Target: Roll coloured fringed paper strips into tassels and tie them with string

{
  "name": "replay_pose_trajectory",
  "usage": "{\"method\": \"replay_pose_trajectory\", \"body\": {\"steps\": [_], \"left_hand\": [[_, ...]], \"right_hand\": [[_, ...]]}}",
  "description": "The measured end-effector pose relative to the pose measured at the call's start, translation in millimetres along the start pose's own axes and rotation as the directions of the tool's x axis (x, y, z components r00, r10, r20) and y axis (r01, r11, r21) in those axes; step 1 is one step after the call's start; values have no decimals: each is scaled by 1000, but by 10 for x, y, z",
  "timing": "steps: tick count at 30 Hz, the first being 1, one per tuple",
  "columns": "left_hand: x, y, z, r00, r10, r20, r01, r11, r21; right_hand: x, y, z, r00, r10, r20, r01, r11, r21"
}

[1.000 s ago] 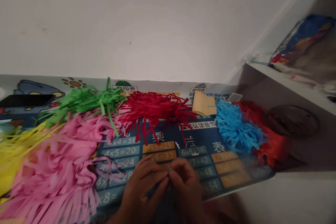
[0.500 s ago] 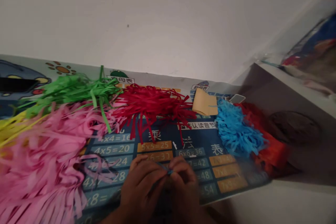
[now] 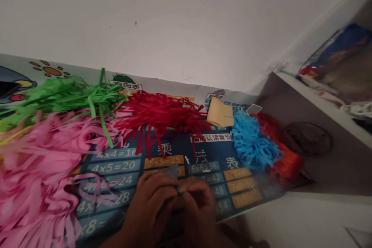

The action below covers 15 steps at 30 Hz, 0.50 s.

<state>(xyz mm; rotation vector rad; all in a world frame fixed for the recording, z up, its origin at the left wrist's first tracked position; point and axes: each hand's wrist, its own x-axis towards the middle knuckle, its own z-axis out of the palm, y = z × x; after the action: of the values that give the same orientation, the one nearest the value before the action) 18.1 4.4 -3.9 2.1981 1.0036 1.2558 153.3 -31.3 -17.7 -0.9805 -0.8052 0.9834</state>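
My left hand [image 3: 152,203] and my right hand [image 3: 200,201] meet close together at the bottom middle, fingertips pinched. Between them is a small blue strip [image 3: 173,171], thin and partly hidden by the fingers. Its upper part shows above my left fingers, and a bit of brighter blue lies where the fingertips meet. Beneath both hands lies a dark blue mat [image 3: 124,174] printed with multiplication sums. Beyond them rests a loose bundle of red strips [image 3: 168,112].
Pink strips [image 3: 43,162] heap up at the left, with green strips [image 3: 66,95] behind. To the right are a folded tan sheet [image 3: 220,112], blue strips [image 3: 254,139] and orange-red strips [image 3: 286,159]. A brown box [image 3: 328,143] stands beyond them, against a white wall [image 3: 174,27].
The view has shifted slightly to the right. More of the blue strip shows above my left fingers; both hands stay pinched together.
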Motion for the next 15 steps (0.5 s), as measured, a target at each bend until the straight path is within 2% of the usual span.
{"method": "replay_pose_trajectory", "body": {"steps": [6,8,10,12,13,14,15], "left_hand": [[136,-94,-86,986,28,167,-14,996,-85],[177,-108,-112,964,52,261,-13,989,-150],[185,-123,-117,941,18,338,48,981,-188],[160,-143,-99,922,-112,372,190,965,-179],[140,-158,-85,904,-197,380,275,947,-164],[119,-177,-68,882,-271,386,350,924,-152],[99,-200,-50,857,-327,398,411,900,-144]], "right_hand": [[57,-124,18,990,-98,99,96,995,28],[104,-144,-41,983,-93,156,98,995,-20],[258,-151,-198,975,-55,216,92,982,-167],[562,-144,-473,980,-33,194,120,880,-459],[765,-137,-646,988,-67,138,140,759,-636],[990,-130,-833,986,-146,82,153,585,-796],[1224,-123,-1022,982,-186,40,131,511,-850]]}}
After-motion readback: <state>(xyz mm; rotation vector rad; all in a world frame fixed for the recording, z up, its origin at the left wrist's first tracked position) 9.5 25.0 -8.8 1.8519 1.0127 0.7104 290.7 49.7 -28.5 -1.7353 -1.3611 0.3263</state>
